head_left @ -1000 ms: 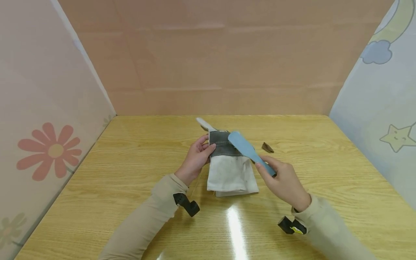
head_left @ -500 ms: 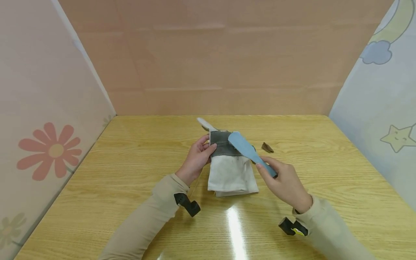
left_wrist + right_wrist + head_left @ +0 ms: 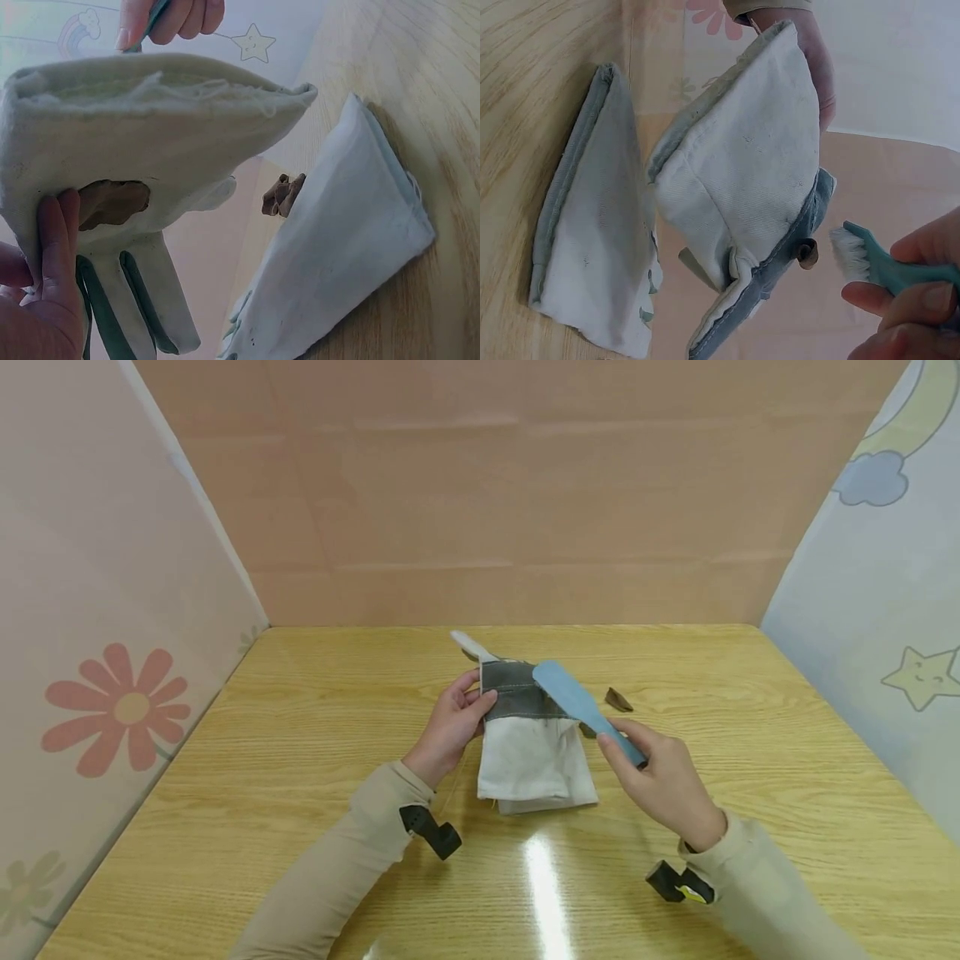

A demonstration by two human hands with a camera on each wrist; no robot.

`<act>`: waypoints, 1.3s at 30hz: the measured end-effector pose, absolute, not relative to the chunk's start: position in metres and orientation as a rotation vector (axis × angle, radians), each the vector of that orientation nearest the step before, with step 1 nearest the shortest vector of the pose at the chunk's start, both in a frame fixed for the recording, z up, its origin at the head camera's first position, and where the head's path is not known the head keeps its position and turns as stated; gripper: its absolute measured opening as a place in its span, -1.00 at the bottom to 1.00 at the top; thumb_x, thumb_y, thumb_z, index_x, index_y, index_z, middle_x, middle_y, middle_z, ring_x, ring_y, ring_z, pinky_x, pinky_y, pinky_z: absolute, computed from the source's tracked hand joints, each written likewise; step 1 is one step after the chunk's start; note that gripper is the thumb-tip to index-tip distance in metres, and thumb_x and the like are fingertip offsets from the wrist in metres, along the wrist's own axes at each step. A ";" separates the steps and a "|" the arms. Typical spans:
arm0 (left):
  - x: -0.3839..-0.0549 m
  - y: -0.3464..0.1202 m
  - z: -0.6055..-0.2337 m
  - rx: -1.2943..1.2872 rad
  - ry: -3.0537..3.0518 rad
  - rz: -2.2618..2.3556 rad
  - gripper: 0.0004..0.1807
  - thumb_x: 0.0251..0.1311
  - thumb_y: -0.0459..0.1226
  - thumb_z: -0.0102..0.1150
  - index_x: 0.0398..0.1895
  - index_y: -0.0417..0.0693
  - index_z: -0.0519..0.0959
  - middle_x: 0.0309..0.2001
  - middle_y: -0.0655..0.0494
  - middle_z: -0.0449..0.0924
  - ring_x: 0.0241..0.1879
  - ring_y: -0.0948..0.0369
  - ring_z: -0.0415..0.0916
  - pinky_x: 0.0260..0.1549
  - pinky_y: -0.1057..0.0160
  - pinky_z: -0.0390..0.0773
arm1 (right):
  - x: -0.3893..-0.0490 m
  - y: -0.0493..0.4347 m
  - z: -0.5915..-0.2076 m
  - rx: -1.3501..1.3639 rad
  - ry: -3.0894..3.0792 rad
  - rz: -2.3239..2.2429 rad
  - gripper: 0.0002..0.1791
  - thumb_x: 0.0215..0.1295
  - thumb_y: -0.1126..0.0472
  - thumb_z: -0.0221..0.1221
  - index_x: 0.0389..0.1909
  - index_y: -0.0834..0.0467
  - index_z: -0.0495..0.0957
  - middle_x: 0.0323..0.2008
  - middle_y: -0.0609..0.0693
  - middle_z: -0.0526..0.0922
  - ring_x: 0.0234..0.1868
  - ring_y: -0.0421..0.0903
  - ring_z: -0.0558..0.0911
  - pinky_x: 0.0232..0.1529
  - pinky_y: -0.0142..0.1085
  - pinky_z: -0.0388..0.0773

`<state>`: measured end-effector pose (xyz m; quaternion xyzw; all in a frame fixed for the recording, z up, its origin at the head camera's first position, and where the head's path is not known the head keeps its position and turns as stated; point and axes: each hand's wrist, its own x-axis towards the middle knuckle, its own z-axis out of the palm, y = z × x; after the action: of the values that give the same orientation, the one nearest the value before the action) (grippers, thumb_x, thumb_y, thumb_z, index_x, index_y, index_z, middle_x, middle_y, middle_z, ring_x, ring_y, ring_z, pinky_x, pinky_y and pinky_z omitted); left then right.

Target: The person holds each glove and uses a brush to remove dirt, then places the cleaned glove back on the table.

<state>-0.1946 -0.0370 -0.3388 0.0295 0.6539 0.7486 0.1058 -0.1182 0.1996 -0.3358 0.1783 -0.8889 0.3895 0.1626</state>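
Note:
My left hand (image 3: 450,727) grips a white work glove with a grey band (image 3: 517,689) by its side, above the table. In the left wrist view the cuff of this glove (image 3: 165,139) gapes toward the camera, its fingers hanging below. A brown, leaf-like scrap (image 3: 116,204) shows on the cloth beside my fingers. To the right, my right hand (image 3: 667,781) pinches a blue-handled brush (image 3: 573,697). Its white bristles (image 3: 851,255) face the glove, with a gap between them in the right wrist view. A second white glove (image 3: 592,217) lies on the table under the held one.
Another crumpled brown scrap (image 3: 618,699) lies on the wooden table (image 3: 300,735) behind my right hand. A pinkish-brown backdrop (image 3: 480,527) stands at the far edge, with patterned panels on the left (image 3: 90,568) and right (image 3: 885,610).
The brush and my right hand have shifted slightly right, and a dark scrap shows more below the brush. My left hand and its glove have barely moved.

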 end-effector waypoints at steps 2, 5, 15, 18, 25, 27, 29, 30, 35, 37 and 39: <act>-0.194 -0.036 -0.339 0.085 1.924 2.209 -0.60 0.34 -0.40 -0.08 0.24 -0.05 0.36 -0.06 -0.18 0.60 -0.42 0.40 0.57 -0.41 0.38 0.55 | -0.118 0.199 -0.336 0.514 -2.541 1.115 -0.72 0.33 0.28 0.07 0.02 0.25 0.54 -0.81 -0.18 0.28 -0.86 -0.35 0.08 -0.82 -0.44 0.11; -0.194 -0.036 -0.339 0.083 1.922 2.210 -0.60 0.34 -0.40 -0.08 0.24 -0.05 0.36 -0.07 -0.17 0.60 -0.42 0.39 0.57 -0.42 0.38 0.55 | -0.119 0.200 -0.337 0.499 -2.569 1.115 -0.71 0.34 0.27 0.06 0.02 0.27 0.53 -0.81 -0.18 0.27 -0.85 -0.38 0.07 -0.83 -0.44 0.11; -0.194 -0.035 -0.339 0.070 1.905 2.212 -0.61 0.34 -0.39 -0.08 0.22 -0.04 0.38 -0.12 -0.09 0.62 -0.42 0.39 0.57 -0.40 0.37 0.55 | -0.117 0.203 -0.337 0.455 -2.579 1.093 -0.71 0.35 0.25 0.06 0.02 0.24 0.54 -0.82 -0.17 0.28 -0.87 -0.34 0.07 -0.83 -0.42 0.11; -0.194 -0.035 -0.339 0.078 1.908 2.209 -0.61 0.35 -0.39 -0.08 0.22 -0.04 0.37 -0.08 -0.14 0.61 -0.41 0.39 0.57 -0.40 0.37 0.55 | -0.117 0.202 -0.336 0.464 -2.572 1.110 -0.71 0.35 0.25 0.06 0.03 0.24 0.54 -0.81 -0.17 0.28 -0.87 -0.33 0.08 -0.83 -0.42 0.11; -0.194 -0.033 -0.340 0.068 1.910 2.202 -0.60 0.35 -0.39 -0.08 0.23 -0.03 0.37 -0.05 -0.17 0.59 -0.39 0.38 0.57 -0.37 0.36 0.56 | -0.116 0.205 -0.338 0.432 -2.624 1.099 -0.69 0.36 0.24 0.04 0.03 0.29 0.52 -0.82 -0.17 0.25 -0.85 -0.37 0.07 -0.82 -0.42 0.12; -0.194 -0.033 -0.340 0.060 1.905 2.205 -0.60 0.35 -0.39 -0.08 0.23 -0.04 0.37 -0.05 -0.16 0.59 -0.38 0.38 0.57 -0.36 0.36 0.56 | -0.116 0.207 -0.339 0.407 -2.635 1.082 -0.69 0.36 0.23 0.04 0.03 0.28 0.52 -0.82 -0.16 0.26 -0.85 -0.36 0.08 -0.81 -0.41 0.14; -0.194 -0.033 -0.339 0.050 1.898 2.206 -0.60 0.35 -0.39 -0.08 0.23 -0.02 0.37 -0.04 -0.16 0.59 -0.38 0.38 0.57 -0.35 0.36 0.56 | -0.116 0.208 -0.339 0.385 -2.638 1.073 -0.68 0.37 0.21 0.04 0.03 0.28 0.52 -0.81 -0.15 0.29 -0.84 -0.35 0.10 -0.80 -0.40 0.15; -0.195 -0.033 -0.339 0.049 1.897 2.206 -0.61 0.35 -0.38 -0.08 0.23 -0.02 0.37 -0.03 -0.16 0.59 -0.38 0.38 0.57 -0.35 0.36 0.56 | -0.116 0.209 -0.339 0.379 -2.635 1.069 -0.68 0.36 0.20 0.04 0.03 0.28 0.53 -0.81 -0.15 0.29 -0.84 -0.35 0.11 -0.79 -0.40 0.15; -0.194 -0.032 -0.340 0.059 1.905 2.198 -0.61 0.35 -0.38 -0.07 0.23 0.00 0.38 0.01 -0.19 0.57 -0.37 0.38 0.58 -0.37 0.38 0.55 | -0.115 0.207 -0.338 0.418 -2.607 1.095 -0.71 0.36 0.22 0.05 0.01 0.27 0.54 -0.81 -0.17 0.31 -0.85 -0.40 0.10 -0.82 -0.42 0.15; -0.194 -0.032 -0.340 0.064 1.907 2.198 -0.61 0.35 -0.38 -0.07 0.23 -0.01 0.38 0.00 -0.20 0.57 -0.37 0.38 0.57 -0.37 0.38 0.55 | -0.115 0.207 -0.339 0.433 -2.606 1.103 -0.71 0.36 0.23 0.05 0.00 0.27 0.54 -0.81 -0.17 0.30 -0.86 -0.40 0.09 -0.83 -0.42 0.14; -0.195 -0.031 -0.341 0.065 1.906 2.200 -0.61 0.35 -0.38 -0.08 0.22 -0.01 0.38 0.00 -0.20 0.57 -0.37 0.38 0.57 -0.37 0.38 0.56 | -0.115 0.208 -0.341 0.433 -2.620 1.100 -0.70 0.36 0.22 0.05 0.02 0.28 0.53 -0.82 -0.17 0.28 -0.86 -0.38 0.08 -0.83 -0.42 0.13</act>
<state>-0.1951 -0.0313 -0.3409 0.0223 0.6503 0.7507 0.1145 -0.1151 0.2079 -0.3411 0.1493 -0.9034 0.3793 0.1330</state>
